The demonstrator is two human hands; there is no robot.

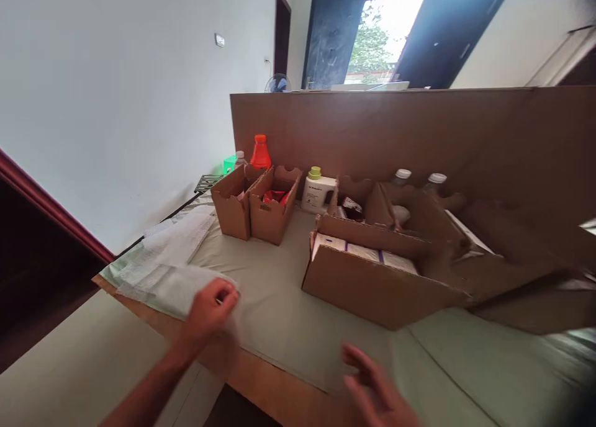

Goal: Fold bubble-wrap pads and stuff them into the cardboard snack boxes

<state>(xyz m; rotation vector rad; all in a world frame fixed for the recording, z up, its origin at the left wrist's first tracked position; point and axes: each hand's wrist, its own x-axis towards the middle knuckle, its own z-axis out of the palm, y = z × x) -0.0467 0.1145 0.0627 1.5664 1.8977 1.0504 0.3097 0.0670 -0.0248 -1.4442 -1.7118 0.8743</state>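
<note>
My left hand [212,306] is closed in a pinch at the right edge of a translucent white bubble wrap sheet [172,287], which reaches its fingertips. More of the same wrap [181,231] lies flat behind it on the cloth-covered table [274,284]. Low in the view, my right hand [375,386] hangs over the table's front edge with thumb and fingers apart, blurred and holding nothing. Nearest to it stands a long cardboard box [358,290] with white packs [363,252] inside.
Two narrow cardboard boxes [231,215] [270,219] stand at the back left. A white bottle with a green cap [318,191] and a red bottle [261,154] stand behind. More cardboard bins [377,206] fill the right. A cardboard panel [372,129] closes the back.
</note>
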